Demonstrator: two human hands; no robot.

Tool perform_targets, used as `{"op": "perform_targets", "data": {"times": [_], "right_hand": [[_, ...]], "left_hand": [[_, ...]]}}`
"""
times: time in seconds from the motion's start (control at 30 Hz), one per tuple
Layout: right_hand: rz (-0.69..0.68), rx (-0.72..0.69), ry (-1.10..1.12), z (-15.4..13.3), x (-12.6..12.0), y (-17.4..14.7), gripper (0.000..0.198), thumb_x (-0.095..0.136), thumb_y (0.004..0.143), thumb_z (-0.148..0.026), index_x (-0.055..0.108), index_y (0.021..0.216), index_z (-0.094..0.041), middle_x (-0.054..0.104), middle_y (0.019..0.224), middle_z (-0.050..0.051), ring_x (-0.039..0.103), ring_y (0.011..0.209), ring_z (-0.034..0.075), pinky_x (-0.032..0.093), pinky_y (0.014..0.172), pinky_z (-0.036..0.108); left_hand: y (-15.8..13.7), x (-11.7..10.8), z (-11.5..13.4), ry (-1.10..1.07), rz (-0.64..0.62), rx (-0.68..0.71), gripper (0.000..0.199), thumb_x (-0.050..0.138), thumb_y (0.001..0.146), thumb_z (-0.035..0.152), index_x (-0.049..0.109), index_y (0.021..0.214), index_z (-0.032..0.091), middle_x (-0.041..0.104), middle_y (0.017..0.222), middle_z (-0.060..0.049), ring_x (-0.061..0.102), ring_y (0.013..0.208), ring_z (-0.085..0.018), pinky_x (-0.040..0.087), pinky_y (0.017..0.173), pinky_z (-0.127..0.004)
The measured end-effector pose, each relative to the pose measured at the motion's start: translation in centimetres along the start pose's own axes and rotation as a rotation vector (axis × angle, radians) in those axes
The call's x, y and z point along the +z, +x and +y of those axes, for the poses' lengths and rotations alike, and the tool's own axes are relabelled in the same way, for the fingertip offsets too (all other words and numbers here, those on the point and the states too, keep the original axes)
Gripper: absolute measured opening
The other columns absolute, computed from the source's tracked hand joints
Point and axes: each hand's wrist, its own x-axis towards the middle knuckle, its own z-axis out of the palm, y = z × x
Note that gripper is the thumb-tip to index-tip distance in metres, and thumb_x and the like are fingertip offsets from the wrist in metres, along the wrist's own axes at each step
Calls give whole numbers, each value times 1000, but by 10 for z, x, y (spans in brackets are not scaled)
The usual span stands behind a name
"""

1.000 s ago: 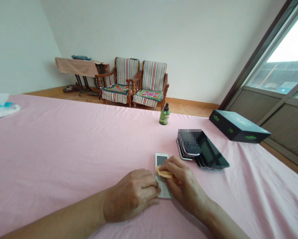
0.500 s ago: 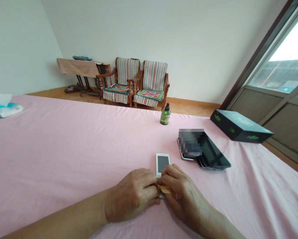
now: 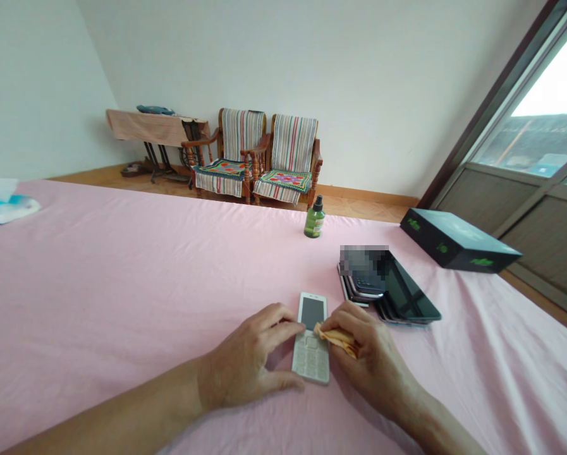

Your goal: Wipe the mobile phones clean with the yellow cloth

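A white keypad mobile phone (image 3: 311, 359) lies face up on the pink cloth, its screen at the far end and its keys toward me. Along its left edge is my left hand (image 3: 252, 360), fingers and thumb apart, the fingertips touching the phone's side. My right hand (image 3: 366, 344) is closed on a folded yellow cloth (image 3: 342, 341). One corner of that cloth meets the phone's right side, just below the screen. The right hand's palm side is partly hidden.
Right of the phone are a stack of phones (image 3: 361, 292) and a pile of dark tablets (image 3: 409, 287). A green spray bottle (image 3: 314, 221) stands farther back. A black box (image 3: 458, 243) sits at the right, a tissue pack (image 3: 8, 208) at the far left.
My hands have drawn apart, uncovering the phone's keypad. The left has opened its fingers and the right has shifted slightly right and up with the yellow cloth.
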Motion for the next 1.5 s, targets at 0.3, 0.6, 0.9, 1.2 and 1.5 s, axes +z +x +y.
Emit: {"op": "perform_targets", "data": {"times": [0.3, 0.6, 0.9, 1.2, 1.5], "right_hand": [[-74, -76, -127, -4, 12, 0, 20, 52, 84, -2, 64, 78, -17, 56, 83, 6, 50, 81, 21, 39, 68, 31], [-83, -93, -191, -7, 10, 3, 21, 51, 81, 0, 63, 77, -17, 56, 83, 6, 50, 79, 21, 39, 66, 31], [-52, -31, -13, 2, -6, -1, 22, 53, 79, 0, 64, 82, -18, 57, 83, 3, 55, 78, 17, 41, 67, 28], [-148, -39, -90, -5, -3, 0, 25, 51, 80, 1, 66, 79, -19, 56, 80, 3, 54, 77, 18, 39, 62, 28], [-187, -19, -60, -12, -3, -4, 29, 49, 70, 9, 60, 72, -18, 55, 81, 3, 53, 79, 18, 39, 63, 28]], "left_hand": [[3, 1, 1, -64, -7, -46, 54, 87, 67, 25, 65, 116, 20, 58, 108, -6, 57, 101, -22, 49, 92, -35], [4, 2, 0, -55, 11, -44, 54, 88, 64, 26, 67, 113, 20, 58, 106, -5, 57, 100, -22, 50, 90, -35], [0, 4, -3, -15, 25, -6, 57, 87, 66, 33, 64, 116, 16, 58, 116, -11, 56, 109, -25, 48, 96, -38], [-1, 6, -4, 4, 31, 14, 57, 85, 70, 35, 62, 119, 17, 60, 117, -11, 57, 109, -26, 49, 96, -40], [0, 4, -2, 3, 18, 13, 54, 84, 71, 35, 62, 117, 17, 60, 117, -12, 57, 109, -26, 49, 97, -40]]}}
